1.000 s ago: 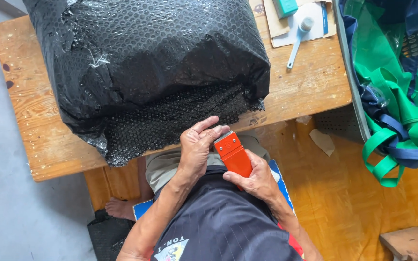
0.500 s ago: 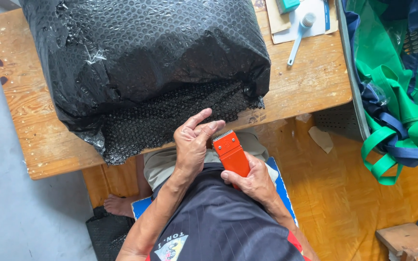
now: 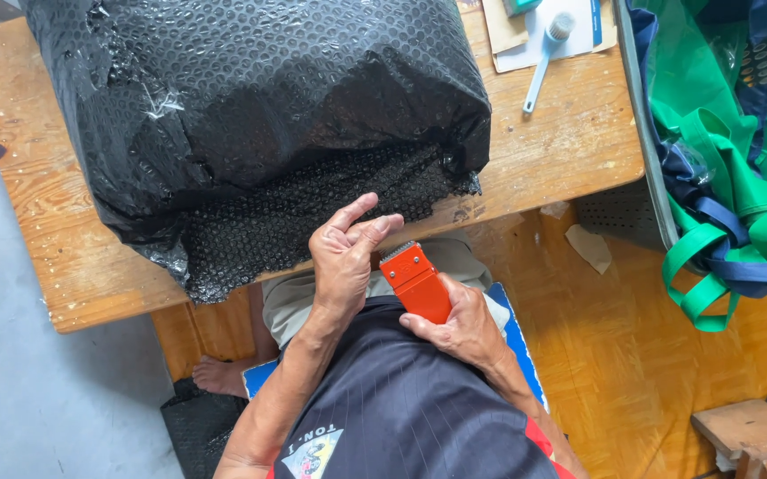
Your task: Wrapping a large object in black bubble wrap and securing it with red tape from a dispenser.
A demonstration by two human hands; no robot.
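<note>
A big parcel wrapped in black bubble wrap [image 3: 259, 124] lies on a worn wooden table [image 3: 55, 239]. A loose flap of the wrap hangs over the table's near edge. My right hand [image 3: 468, 324] grips an orange tape dispenser [image 3: 416, 281] with a toothed blade, held over my lap just below the table edge. My left hand [image 3: 345, 257] is beside the dispenser's blade end, fingers spread, fingertips close to the hanging flap; it holds nothing that I can see.
Papers and a white-handled tool [image 3: 543, 53] lie on the table's far right. A green and navy bag [image 3: 720, 177] sits in a crate at the right. Orange parquet floor [image 3: 658, 355], a small wooden stool [image 3: 747, 430] and grey floor [image 3: 37, 399] surround me.
My left hand has lifted slightly and spread its fingers near the dispenser's blade. The dispenser and right hand have barely moved.
</note>
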